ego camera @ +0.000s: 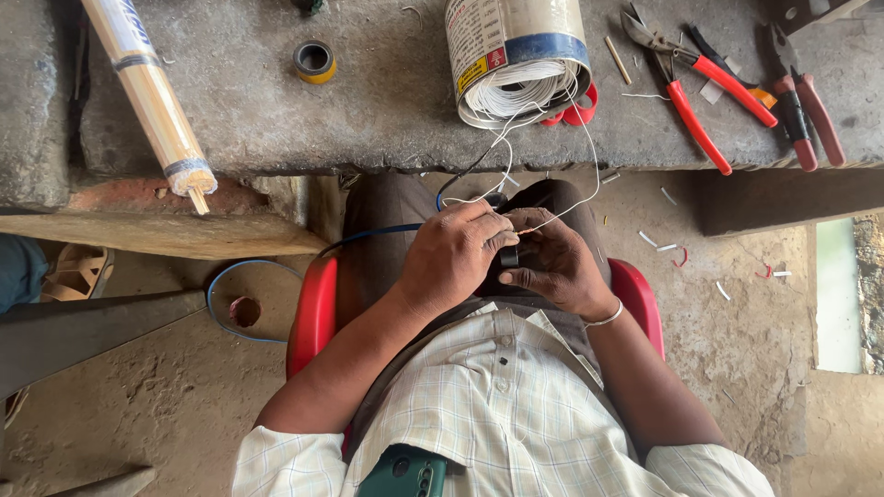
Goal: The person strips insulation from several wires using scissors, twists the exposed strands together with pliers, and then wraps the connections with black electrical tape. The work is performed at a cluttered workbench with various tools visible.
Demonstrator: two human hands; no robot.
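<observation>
The small black part (509,257) sits between the left hand (451,258) and the right hand (552,267). The fingers cover most of it, so its shape cannot be told. The thin white wire (516,138) goes in under the fingers, and its end is hidden there. The blue wire (368,235) slips behind the left hand too. The big wire spool (516,55) on the counter (387,110) is cut off by the top edge. So is the long paper-wrapped roll (152,92). A green phone (405,474) in the shirt pocket is cut off at the bottom. The dark red pliers (806,101) run off the top edge as well. The bits on the floor (737,350) are too small to tell.
</observation>
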